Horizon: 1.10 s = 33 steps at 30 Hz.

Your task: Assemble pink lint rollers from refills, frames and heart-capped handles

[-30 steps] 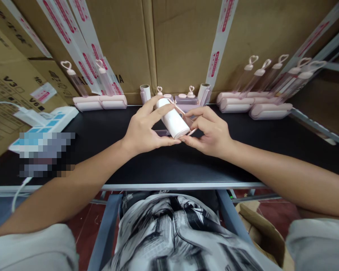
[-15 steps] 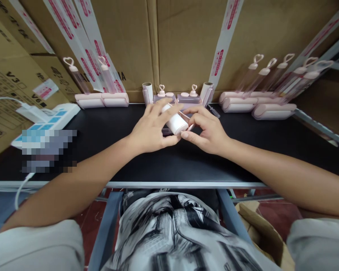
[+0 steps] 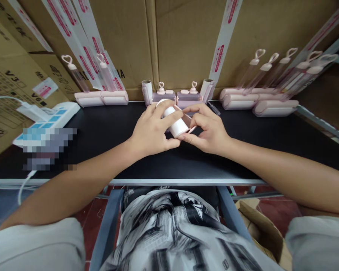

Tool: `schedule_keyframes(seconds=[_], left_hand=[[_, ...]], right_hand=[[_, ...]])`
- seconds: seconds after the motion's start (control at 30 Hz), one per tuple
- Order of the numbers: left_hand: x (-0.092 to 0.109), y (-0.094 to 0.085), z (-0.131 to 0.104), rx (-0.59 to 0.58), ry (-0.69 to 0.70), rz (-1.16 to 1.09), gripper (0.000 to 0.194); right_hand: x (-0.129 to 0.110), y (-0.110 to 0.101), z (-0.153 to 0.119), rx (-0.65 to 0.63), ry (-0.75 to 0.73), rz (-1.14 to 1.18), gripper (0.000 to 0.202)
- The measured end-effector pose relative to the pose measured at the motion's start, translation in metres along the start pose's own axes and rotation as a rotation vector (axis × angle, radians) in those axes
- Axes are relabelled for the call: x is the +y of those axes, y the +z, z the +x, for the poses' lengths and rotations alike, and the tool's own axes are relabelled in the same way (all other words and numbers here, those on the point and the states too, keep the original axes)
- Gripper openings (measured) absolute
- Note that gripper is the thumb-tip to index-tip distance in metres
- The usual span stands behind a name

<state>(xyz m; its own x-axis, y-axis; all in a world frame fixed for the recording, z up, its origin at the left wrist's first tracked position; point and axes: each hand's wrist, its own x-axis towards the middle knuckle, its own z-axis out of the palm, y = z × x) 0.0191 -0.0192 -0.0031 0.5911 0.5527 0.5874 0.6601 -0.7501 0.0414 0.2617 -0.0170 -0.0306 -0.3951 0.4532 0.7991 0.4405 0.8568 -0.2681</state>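
Cardboard: taped brown wall behind.
Table: black, pink rollers along its far edge.
Left hand: fingers clamped on a white roll.
Right hand: thumb and fingertips pinch its pink flap.
Roll: tilted between both hands above the table's middle.

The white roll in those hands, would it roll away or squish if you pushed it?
Lying on its side, the white roll would probably roll, because it looks round. It may not squish easily: its sides look straight where the left hand grips it.
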Motion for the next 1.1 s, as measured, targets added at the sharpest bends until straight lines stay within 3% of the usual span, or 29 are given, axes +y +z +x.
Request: schedule_keyframes(seconds=[0.27, 0.5, 0.9, 1.0, 1.1], left_hand=[[-0.0042, 0.0013, -0.001, 0.021, 0.06, 0.027, 0.062], [0.0008, -0.006, -0.0006, 0.025, 0.031, 0.041, 0.06], [0.0031, -0.0053, 0.0013, 0.057, -0.067, 0.006, 0.063], [0.0035, -0.0058, 0.001, 0.079, -0.085, 0.004, 0.062], [0.001, -0.0057, 0.0008, 0.109, -0.111, -0.003, 0.063]], right_hand=[[-0.0027, -0.0003, 0.0, 0.005, -0.088, -0.024, 0.037], [-0.0053, 0.0003, -0.0008, -0.003, -0.045, -0.036, 0.041], [0.0036, 0.0042, 0.0039, 0.094, -0.182, -0.091, 0.028], [0.0021, 0.0017, 0.0037, 0.087, -0.16, -0.068, 0.024], [0.0027, -0.0005, 0.0021, 0.075, -0.071, 0.033, 0.036]])
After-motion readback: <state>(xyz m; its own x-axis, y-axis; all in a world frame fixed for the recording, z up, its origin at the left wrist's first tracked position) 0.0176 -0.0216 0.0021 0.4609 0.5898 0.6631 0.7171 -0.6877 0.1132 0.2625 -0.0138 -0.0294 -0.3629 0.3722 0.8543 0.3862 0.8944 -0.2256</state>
